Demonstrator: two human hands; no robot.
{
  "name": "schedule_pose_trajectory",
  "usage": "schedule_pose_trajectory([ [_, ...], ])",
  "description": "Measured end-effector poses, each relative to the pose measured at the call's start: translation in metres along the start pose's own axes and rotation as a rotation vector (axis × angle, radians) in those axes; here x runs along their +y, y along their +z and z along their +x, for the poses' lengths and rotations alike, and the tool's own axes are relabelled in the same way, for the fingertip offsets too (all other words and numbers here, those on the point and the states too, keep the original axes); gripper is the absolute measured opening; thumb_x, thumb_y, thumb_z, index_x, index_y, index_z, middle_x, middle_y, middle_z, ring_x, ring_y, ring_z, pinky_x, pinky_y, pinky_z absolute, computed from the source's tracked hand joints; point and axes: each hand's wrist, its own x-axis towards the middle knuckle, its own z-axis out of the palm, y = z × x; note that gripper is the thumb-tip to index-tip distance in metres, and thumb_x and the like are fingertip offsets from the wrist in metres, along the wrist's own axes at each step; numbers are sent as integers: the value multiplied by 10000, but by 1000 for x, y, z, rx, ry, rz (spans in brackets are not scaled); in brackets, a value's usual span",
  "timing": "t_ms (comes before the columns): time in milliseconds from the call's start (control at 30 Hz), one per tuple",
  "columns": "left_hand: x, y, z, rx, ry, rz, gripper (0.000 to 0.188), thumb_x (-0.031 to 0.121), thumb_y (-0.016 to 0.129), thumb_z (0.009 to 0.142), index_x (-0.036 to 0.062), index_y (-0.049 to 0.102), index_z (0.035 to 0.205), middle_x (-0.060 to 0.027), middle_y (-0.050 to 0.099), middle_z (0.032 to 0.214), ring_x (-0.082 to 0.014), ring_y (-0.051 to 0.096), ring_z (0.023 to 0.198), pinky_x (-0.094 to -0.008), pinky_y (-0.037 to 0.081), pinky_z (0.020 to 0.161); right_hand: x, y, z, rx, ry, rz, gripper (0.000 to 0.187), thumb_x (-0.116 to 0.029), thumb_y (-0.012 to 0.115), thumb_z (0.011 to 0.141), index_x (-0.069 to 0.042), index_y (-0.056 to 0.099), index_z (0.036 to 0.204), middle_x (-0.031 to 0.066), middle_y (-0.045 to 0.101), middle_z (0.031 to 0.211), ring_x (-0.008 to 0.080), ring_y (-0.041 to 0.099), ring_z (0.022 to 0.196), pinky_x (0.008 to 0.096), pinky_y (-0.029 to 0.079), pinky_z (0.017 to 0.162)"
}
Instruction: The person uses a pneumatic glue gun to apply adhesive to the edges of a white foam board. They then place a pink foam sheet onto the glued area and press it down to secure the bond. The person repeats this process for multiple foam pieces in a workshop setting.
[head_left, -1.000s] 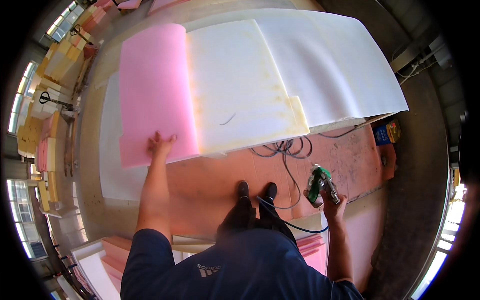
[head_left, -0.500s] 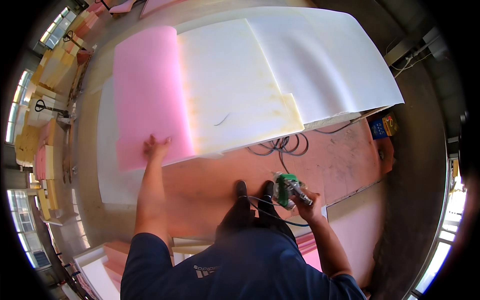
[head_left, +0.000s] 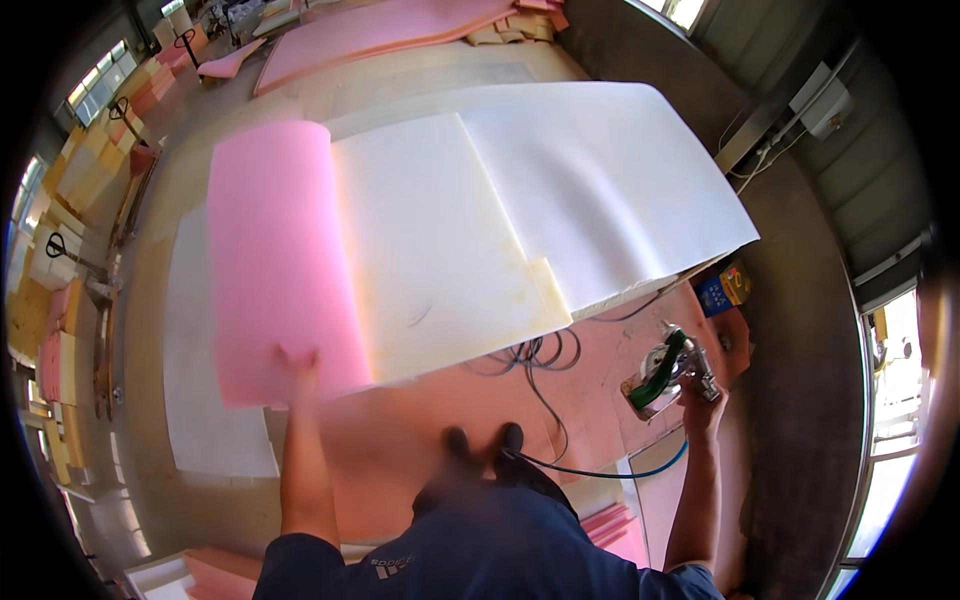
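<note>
My left hand rests on the near end of a pink foam sheet, its fingers spread on the surface and slightly blurred. That sheet lies with a curled edge against a white foam sheet with yellowish edges. Off to the right, my right hand is wrapped round a spray gun with a clear cup and a green part. It is held over the floor, apart from the foam. A blue-green hose runs toward it from near my feet.
A large glossy white sheet covers the far right of the work surface. Coiled dark hose lies on the reddish floor board. A blue and yellow container stands beneath the right corner. Foam stacks and pallet jacks line the left.
My right hand has moved the spray gun rightward and farther forward. The view has tilted up, showing more of the far floor. My left hand remains on the pink foam sheet.
</note>
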Motion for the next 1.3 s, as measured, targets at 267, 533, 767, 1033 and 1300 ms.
schedule_pose_trajectory([
  [267, -32, -26, 21, 360, -571, 32, 1236, 936, 426, 715, 118, 145, 1597, -172, 137, 1654, -467, 146, 1494, -662, 184, 1147, -46, -43, 158, 204, -242, 28, 90, -90, 732, 868, -14, 714, 911, -34, 610, 691, 40, 519, 575, 238, 412, 499],
  [533, -6, -98, 13, 367, -427, -1516, 937, 453, 798, 803, -92, 380, 1439, -205, 552, 1373, -349, 622, 1122, -460, 562, 888, 0, -34, 365, 338, -285, 68, 176, -170, 767, 868, -3, 712, 878, 13, 669, 705, 87, 578, 538, 250, 447, 480],
  [767, 51, -150, -32, 479, -332, -1429, 613, 265, 778, 883, -81, 536, 1328, -172, 620, 1289, -292, 662, 1050, -418, 589, 874, 106, 27, 514, 300, -139, 260, 231, -223, 780, 864, 3, 736, 853, 5, 631, 624, 97, 564, 507, 262, 419, 475],
  [1033, 108, -155, -134, 560, -294, -1455, 587, 242, 795, 860, -70, 557, 1297, -169, 645, 1235, -297, 664, 1042, -446, 590, 879, 229, 72, 608, 292, -7, 450, 292, -242, 780, 883, 24, 742, 998, 45, 685, 767, 118, 586, 565, 257, 458, 497],
  [1300, 172, -172, -174, 744, -258, -1428, 572, 145, 822, 831, -63, 567, 1299, -136, 642, 1242, -251, 651, 1045, -387, 567, 884, 268, 68, 610, 285, -12, 479, 328, -160, 771, 887, 43, 691, 1132, 81, 717, 959, 157, 648, 759, 296, 526, 664],
])
